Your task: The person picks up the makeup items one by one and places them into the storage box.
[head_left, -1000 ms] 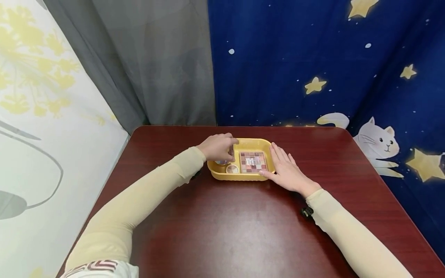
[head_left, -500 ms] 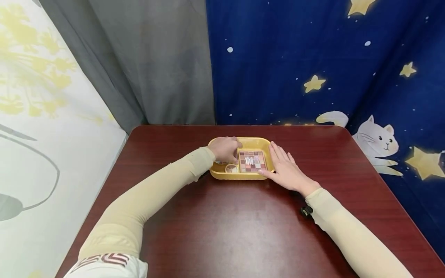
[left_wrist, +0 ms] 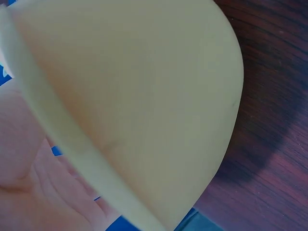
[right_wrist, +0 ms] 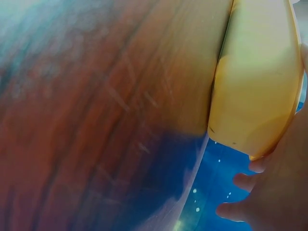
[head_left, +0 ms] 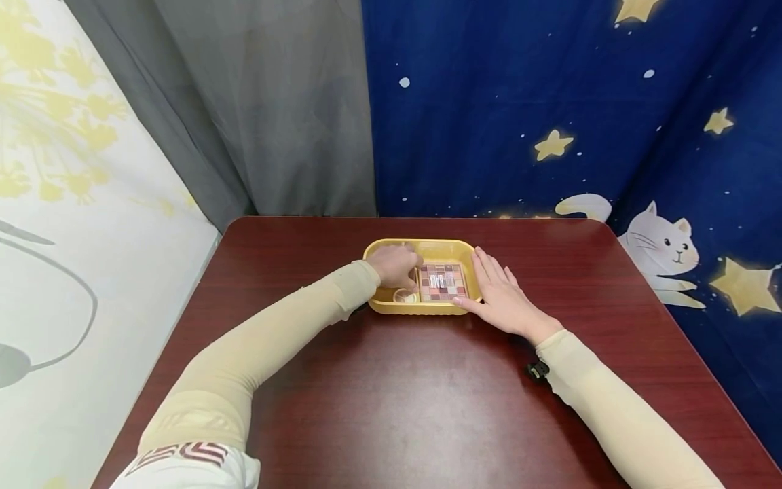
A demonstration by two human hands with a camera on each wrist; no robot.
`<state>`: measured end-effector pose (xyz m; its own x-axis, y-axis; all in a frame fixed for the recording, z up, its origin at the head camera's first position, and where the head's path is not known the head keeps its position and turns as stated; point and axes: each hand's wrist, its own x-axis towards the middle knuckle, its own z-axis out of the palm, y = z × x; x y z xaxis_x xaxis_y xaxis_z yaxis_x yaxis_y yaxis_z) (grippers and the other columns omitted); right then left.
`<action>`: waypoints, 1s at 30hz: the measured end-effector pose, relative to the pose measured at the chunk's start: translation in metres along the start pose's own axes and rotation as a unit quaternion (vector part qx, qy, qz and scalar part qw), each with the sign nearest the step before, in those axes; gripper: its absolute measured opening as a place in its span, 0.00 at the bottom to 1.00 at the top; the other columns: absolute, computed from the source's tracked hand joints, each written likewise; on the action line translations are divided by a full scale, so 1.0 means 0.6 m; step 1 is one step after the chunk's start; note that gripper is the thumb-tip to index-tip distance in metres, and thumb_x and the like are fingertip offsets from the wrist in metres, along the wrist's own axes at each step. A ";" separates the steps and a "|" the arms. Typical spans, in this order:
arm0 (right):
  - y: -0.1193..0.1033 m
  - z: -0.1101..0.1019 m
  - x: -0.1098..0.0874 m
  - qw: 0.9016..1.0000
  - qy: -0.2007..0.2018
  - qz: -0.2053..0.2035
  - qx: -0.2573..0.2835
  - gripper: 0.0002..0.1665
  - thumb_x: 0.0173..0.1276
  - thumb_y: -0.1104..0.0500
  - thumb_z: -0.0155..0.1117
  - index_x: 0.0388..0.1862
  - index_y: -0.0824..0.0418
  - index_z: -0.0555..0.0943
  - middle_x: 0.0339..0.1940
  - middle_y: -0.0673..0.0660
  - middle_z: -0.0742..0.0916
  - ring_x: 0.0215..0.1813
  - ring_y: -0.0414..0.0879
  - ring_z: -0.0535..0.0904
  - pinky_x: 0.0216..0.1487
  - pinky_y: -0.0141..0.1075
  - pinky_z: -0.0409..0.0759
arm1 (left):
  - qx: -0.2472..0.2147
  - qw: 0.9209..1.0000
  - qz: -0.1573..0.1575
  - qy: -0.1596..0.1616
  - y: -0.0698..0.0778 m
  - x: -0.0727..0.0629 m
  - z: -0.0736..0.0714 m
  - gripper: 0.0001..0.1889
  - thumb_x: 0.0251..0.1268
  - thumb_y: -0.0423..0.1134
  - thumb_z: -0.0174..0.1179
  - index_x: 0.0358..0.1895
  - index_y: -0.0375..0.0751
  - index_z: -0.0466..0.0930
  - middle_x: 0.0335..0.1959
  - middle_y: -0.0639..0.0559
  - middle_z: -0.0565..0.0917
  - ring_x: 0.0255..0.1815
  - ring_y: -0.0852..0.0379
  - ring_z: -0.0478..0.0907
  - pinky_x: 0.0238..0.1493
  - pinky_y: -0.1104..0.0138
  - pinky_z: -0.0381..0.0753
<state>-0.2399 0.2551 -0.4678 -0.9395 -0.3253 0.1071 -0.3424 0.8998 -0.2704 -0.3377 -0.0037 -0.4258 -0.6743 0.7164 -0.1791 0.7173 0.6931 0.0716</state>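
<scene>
A yellow two-compartment tray (head_left: 421, 309) stands near the far side of the table. In its right compartment lies a square eyeshadow palette (head_left: 442, 282) with lettering on it. A small round compact (head_left: 404, 296) lies in the left compartment, near the front. My left hand (head_left: 394, 265) reaches into that compartment with bent, blurred fingers; whatever is beneath it is hidden. In the left wrist view, the tray's wall (left_wrist: 144, 96) covers most of that hand's fingers. With straight fingers, my right hand (head_left: 504, 299) rests against the tray's right rim, its thumb over the front corner.
The dark red-brown table (head_left: 421, 407) extends around the tray on all sides. Behind its far edge hang a grey curtain (head_left: 287, 109) and a blue one (head_left: 464, 122) with stars. A pale patterned wall (head_left: 73, 272) is on the left.
My left hand has moved slightly right and deeper into the left compartment; the shiny item seen beneath it is now out of sight. My right hand has stayed at the tray's rim.
</scene>
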 end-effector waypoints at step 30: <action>-0.004 -0.005 0.001 1.000 -0.011 0.002 -0.004 0.66 0.65 0.19 0.46 0.84 0.60 0.37 0.84 0.55 0.42 0.82 0.61 0.43 0.73 0.66 0.46 | -0.022 0.999 -0.015 0.019 0.002 -0.016 -0.001 0.25 0.61 0.51 0.68 0.61 0.50 0.81 0.52 0.51 0.76 0.44 0.56 0.73 0.42 0.61 0.77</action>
<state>-0.2394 0.2536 -0.4644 -0.9410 -0.3278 0.0841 -0.3382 0.9033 -0.2638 -0.3305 -0.0096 -0.4235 -0.7022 0.6972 -0.1444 0.6887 0.7165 0.1106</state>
